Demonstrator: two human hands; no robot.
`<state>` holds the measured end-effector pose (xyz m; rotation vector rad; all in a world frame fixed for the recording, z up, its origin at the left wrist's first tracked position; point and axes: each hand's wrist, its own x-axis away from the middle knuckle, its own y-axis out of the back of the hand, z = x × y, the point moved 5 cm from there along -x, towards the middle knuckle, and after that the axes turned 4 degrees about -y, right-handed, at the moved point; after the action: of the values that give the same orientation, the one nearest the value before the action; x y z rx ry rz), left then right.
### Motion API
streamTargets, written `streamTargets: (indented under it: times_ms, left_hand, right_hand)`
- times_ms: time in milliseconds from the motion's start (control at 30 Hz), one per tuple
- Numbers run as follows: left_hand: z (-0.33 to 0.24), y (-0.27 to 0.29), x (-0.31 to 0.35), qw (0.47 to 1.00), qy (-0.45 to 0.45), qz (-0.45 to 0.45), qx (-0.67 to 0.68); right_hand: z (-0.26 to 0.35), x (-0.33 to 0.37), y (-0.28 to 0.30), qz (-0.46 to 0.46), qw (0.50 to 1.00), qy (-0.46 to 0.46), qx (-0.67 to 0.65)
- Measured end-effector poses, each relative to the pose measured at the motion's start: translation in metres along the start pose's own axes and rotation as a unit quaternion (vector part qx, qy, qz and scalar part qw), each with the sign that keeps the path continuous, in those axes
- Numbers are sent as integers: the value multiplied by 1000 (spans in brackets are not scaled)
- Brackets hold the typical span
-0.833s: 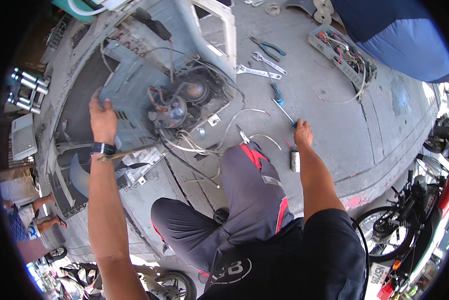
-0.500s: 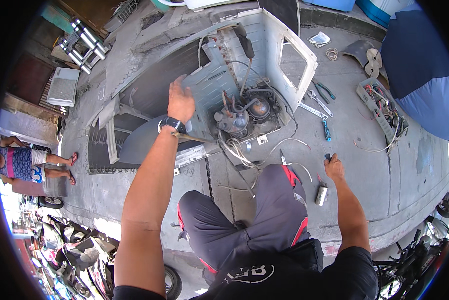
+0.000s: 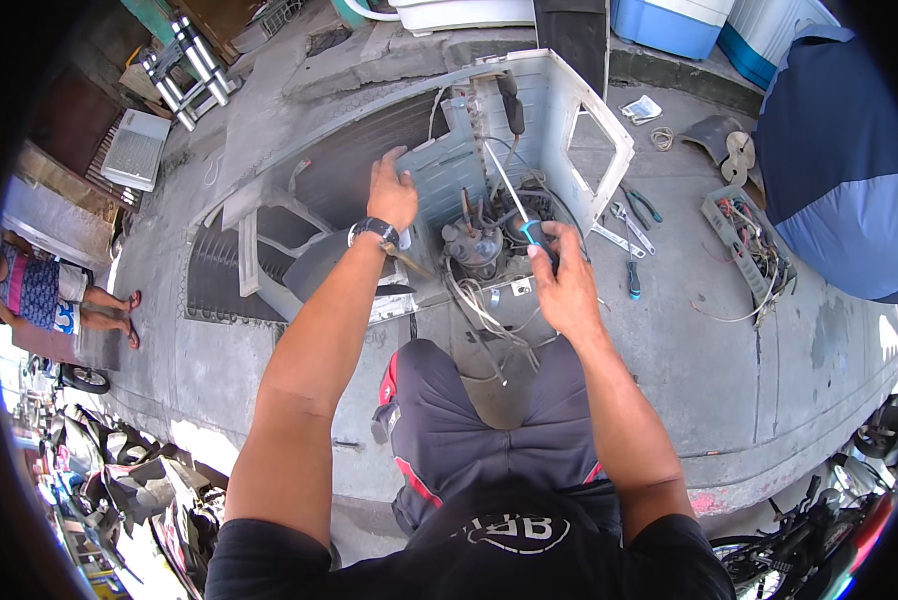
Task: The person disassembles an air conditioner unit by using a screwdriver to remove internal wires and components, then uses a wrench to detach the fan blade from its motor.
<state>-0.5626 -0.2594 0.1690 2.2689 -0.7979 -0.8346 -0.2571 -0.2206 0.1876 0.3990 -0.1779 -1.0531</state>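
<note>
My right hand (image 3: 569, 285) is closed round the blue-and-black handle of a long screwdriver (image 3: 510, 188). Its shaft slants up and left over the opened air-conditioner outdoor unit (image 3: 559, 85), which lies before my knees. My left hand (image 3: 393, 195), with a watch at its wrist, grips the edge of the upright metal panel (image 3: 434, 175) inside the unit; part of that grip is hidden. Between my hands sits a dusty compressor (image 3: 472, 248) with copper pipes. Pale loose wires (image 3: 477, 310) spill out in front of it.
Right of the unit lie pliers (image 3: 646, 206), adjustable wrenches (image 3: 633, 230) and a shorter screwdriver (image 3: 634, 281). Farther right is a box of electrical parts (image 3: 731, 235) beside a person in blue clothing (image 3: 839, 160). Another person (image 3: 54, 285) stands far left; motorcycles line the lower edges.
My right hand has come up from the floor at the right, carrying the long screwdriver over to the unit. My left hand stays at the panel. The view has shifted.
</note>
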Motion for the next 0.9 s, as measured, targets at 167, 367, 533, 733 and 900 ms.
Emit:
streamTargets:
  times_ms: [167,367,533,733,900]
  left_hand:
    - [4,-1,-1,1000,-5,-12,2]
    - [4,-1,1,1000,-4,-16,1]
    - [6,-1,-2,1000,-1,-15,-4]
    - [7,-2,-1,1000,4,-14,-8]
    - [10,-1,-2,1000,-5,-13,-13]
  right_hand:
    - [19,-27,-30,-39,998,45,1]
    - [14,-47,-35,-29,999,34,-5]
    - [10,-53,-34,-54,996,66,24]
    - [13,-49,-34,-40,998,50,17]
    - [14,-51,-35,-10,999,20,-24]
